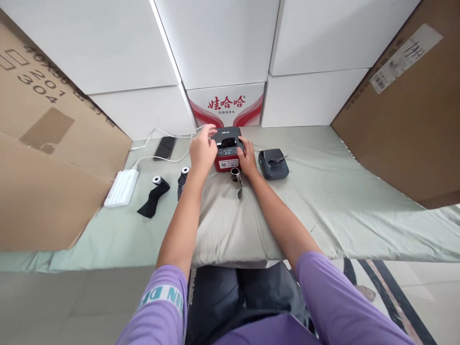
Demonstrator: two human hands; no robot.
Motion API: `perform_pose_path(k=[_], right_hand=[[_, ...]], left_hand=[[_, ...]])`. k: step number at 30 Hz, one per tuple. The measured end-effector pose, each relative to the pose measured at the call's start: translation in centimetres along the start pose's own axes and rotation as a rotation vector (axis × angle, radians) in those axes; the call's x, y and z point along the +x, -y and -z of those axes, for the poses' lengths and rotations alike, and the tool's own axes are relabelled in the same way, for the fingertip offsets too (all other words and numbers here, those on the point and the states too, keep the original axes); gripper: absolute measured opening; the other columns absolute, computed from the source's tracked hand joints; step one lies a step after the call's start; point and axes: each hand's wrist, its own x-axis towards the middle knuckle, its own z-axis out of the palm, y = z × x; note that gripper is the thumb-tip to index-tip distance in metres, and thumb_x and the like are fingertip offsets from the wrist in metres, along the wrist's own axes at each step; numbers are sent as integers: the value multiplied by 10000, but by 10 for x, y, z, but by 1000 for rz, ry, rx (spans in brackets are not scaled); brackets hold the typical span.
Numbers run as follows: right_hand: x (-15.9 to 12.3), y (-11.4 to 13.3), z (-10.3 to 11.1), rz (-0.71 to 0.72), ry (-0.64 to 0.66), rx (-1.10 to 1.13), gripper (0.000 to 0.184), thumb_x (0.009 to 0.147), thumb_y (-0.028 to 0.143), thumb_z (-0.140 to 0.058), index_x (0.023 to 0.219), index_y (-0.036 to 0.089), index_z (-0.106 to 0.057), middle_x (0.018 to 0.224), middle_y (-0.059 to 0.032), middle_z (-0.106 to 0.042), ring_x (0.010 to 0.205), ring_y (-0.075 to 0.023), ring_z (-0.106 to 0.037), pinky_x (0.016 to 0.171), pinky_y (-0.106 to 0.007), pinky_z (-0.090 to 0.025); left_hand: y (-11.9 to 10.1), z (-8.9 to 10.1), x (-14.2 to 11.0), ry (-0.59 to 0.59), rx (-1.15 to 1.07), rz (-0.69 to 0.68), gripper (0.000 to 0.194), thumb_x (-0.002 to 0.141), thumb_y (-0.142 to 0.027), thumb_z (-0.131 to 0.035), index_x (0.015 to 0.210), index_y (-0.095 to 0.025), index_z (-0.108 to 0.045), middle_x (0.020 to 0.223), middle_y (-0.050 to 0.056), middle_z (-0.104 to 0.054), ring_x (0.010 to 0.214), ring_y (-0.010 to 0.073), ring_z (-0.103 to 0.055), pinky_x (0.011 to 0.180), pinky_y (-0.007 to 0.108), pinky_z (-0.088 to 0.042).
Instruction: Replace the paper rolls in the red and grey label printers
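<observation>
A small red and black label printer (227, 149) sits on a pale cushion (230, 225) in front of me. My left hand (202, 148) rests against its left side, fingers curled over the top edge. My right hand (247, 157) holds its right side, fingers wrapped round the casing. A small roll with a dark strip trailing from it (236, 178) lies on the cushion just before the printer, between my wrists.
A second, dark grey printer (273, 164) stands to the right. Two rolls with black ribbon (155, 191) (182, 178), a white power bank (121, 188) with a cable and a black phone (165, 147) lie to the left. Cardboard and white boxes wall in the sheet.
</observation>
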Motion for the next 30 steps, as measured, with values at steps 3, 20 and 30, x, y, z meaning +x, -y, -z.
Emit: perform_pose_path(k=[3,20,30], right_hand=[[0,-3,-1,-28,-2,31,548,957,580,-462,1405,269,-514,1350,-112,-602,1239,-280,-550,1104,-485,-430],[-3,-5,-3,-104,-71,93,645,900,682,-538,1404,282,-495,1344,-117,-585,1200,-268,-581,1065,-509,-497],[35,76,107,79,-274,105,449,989,559,-433,1357,307,-487,1331,-71,-522,1318,-258,-560,1080,-495,-499]], left_hand=[[-8,28,1,-264,-84,-20,363,893,-44,-430,1177,-197,-597,1045,37,-750,990,145,-694,932,281,-518],[-32,26,2,703,291,160,102,826,-281,-623,885,-243,-698,773,31,-742,732,218,-662,697,313,-458],[-86,-44,-57,540,-109,-61,351,894,-130,-481,1218,-212,-589,1174,107,-724,1103,248,-689,983,387,-524]])
